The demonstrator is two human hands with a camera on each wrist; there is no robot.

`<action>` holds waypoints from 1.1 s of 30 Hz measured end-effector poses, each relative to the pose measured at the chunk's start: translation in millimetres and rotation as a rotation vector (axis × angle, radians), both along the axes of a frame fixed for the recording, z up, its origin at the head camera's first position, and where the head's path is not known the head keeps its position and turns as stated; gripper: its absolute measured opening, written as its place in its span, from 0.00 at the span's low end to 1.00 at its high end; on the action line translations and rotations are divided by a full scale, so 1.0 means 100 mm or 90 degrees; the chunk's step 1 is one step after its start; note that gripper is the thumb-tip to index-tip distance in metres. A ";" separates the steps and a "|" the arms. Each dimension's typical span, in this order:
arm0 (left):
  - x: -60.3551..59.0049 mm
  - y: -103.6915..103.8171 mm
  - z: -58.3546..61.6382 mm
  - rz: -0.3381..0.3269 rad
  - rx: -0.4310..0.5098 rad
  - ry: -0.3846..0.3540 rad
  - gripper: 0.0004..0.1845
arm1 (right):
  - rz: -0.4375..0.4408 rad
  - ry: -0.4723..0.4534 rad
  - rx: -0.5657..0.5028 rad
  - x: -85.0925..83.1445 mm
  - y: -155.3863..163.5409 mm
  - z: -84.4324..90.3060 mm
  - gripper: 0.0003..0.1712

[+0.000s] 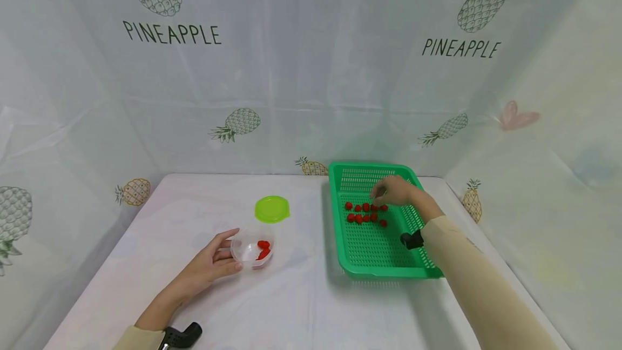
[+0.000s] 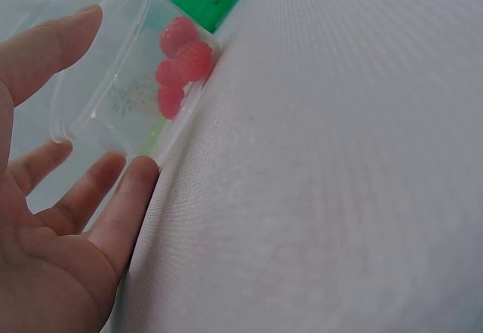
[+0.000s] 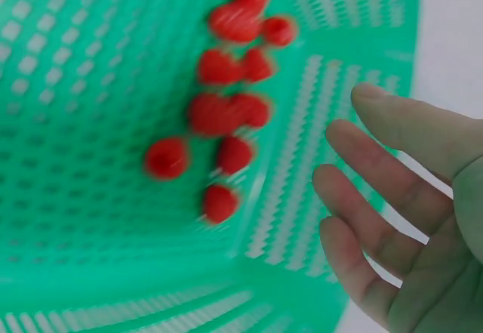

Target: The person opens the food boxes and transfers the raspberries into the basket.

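A clear plastic container (image 1: 245, 250) holding several red raspberries (image 1: 263, 245) stands on the table at the left. My left hand (image 1: 217, 257) holds it from its left side, thumb and fingers spread around the wall. In the left wrist view the fingertips are right at the container wall (image 2: 98, 114), low near the table. My right hand (image 1: 392, 190) is over the far part of a green basket (image 1: 374, 255), its fingers loosely bent with nothing between them. Beneath and beside it, raspberries (image 3: 215, 114) lie in rough rows on the basket floor.
A lime-green round lid (image 1: 272, 209) lies on the table behind the container. The basket's raised, slotted walls (image 1: 335, 215) surround the raspberries. A pale cloth with pineapple prints (image 1: 311, 69) hangs behind and at both sides of the table (image 1: 301, 312).
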State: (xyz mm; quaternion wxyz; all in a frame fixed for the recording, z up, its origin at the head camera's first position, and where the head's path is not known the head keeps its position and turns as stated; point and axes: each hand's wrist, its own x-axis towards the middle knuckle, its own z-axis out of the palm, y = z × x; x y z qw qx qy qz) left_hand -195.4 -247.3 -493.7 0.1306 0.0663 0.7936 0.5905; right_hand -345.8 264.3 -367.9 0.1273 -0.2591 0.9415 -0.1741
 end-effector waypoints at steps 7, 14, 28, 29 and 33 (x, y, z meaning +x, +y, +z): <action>-0.02 -0.01 0.00 0.000 -0.003 0.001 0.48 | 0.015 0.031 -0.077 0.16 -0.42 0.30 0.10; -0.03 -0.01 -0.02 -0.011 0.007 0.010 0.48 | 0.065 0.047 -0.104 0.37 -1.00 0.55 0.11; -0.03 -0.01 -0.03 -0.010 0.011 -0.002 0.48 | 0.158 0.000 -0.089 0.52 -2.00 0.37 0.09; -0.03 -0.01 -0.03 -0.010 0.011 -0.004 0.48 | 0.162 -0.005 -0.088 0.52 -2.05 0.34 0.09; -0.03 -0.02 -0.03 -0.011 0.006 -0.003 0.48 | 0.168 -0.028 -0.083 0.54 -2.23 0.24 0.11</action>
